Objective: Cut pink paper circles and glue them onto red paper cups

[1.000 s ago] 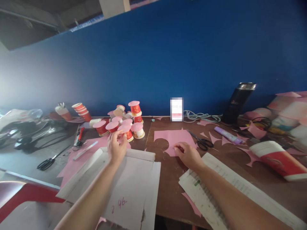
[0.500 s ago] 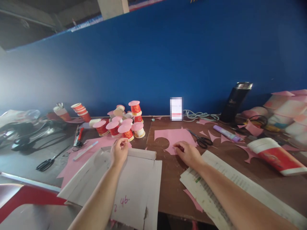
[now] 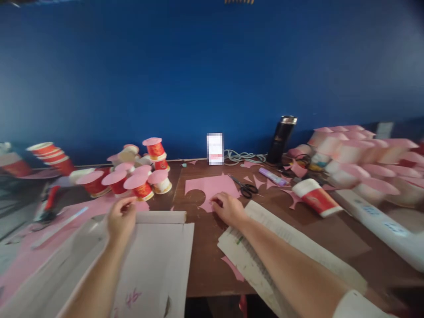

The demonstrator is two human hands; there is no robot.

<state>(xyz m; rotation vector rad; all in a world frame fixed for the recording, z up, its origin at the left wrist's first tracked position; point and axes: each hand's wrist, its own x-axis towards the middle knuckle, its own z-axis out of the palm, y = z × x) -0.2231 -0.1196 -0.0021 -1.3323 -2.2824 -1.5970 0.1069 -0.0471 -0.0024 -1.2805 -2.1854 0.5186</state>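
1. At the lower left edge of the pink sheet [image 3: 215, 187], the right hand [image 3: 228, 210] has its fingers drawn close together; I cannot tell whether they pinch the paper or only rest by it. If they do grip it, a sideways pull could crease or tear the narrower paper beside the round cut-out.

2. The black scissors [image 3: 248, 190] lie against the sheet's right side, blades over or just beside its corner; I cannot tell which. Dragging the sheet that way could snag it or shift the scissors.

3. The left hand [image 3: 122, 221] is just in front of the pink-topped cups [image 3: 141, 191], thumb and fingertips curled to a narrow gap; blur hides whether anything thin is between them. A forward brush could catch an overhanging disc and lift it or tip its cup, as the cups crowd together.

4. Behind them, one cup [image 3: 155, 150] sits on another, so a knock to the group could topple it.

5. As for looks, the sheet is matte, plain pink and mostly flat, on the brown table [image 3: 205, 269] between the hands and slightly beyond them, with a large curved bite missing at left. The nearby cups are red or white with gold print, their pink discs wider than the cups.
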